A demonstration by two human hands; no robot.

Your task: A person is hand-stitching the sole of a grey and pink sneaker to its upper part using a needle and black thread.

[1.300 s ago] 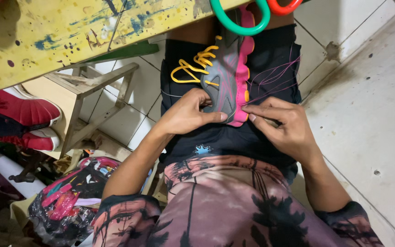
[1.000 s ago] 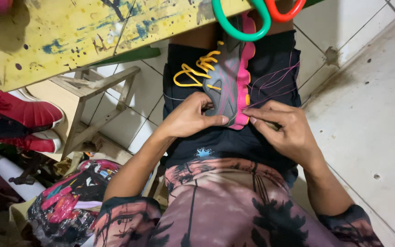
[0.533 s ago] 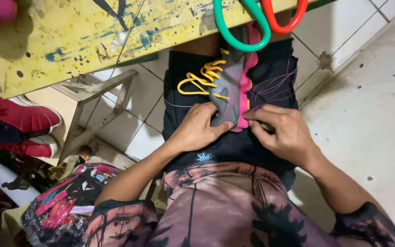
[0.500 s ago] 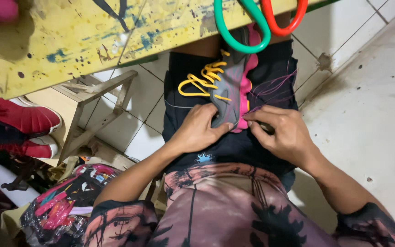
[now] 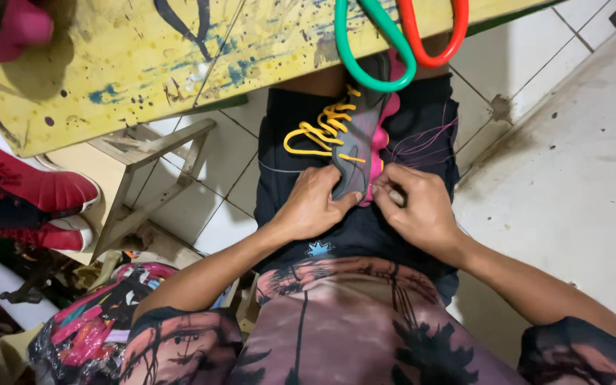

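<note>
A grey shoe [image 5: 354, 146] with a pink sole edge and yellow laces [image 5: 319, 128] lies on my lap, toe toward the table. My left hand [image 5: 311, 207] grips its near end, thumb pressed on the grey upper. My right hand [image 5: 418, 210] pinches the pink edge of the shoe, fingers closed; whether it holds a needle or thread I cannot tell. Thin pink threads [image 5: 422, 139] trail over my dark shorts [image 5: 365, 228] to the right of the shoe.
A paint-spattered yellow table [image 5: 180, 57] spans the top, with green- and red-handled scissors [image 5: 386, 43] hanging over its edge. Red shoes [image 5: 23, 189] lie at left beside a wooden stool frame [image 5: 151, 178]. A colourful bag [image 5: 94, 321] sits lower left. Tiled floor [image 5: 572, 164] at right.
The view has tipped slightly, so the table edge and scissors sit lower in frame. My hands have stayed on the shoe, the right one shifting a little along the pink edge.
</note>
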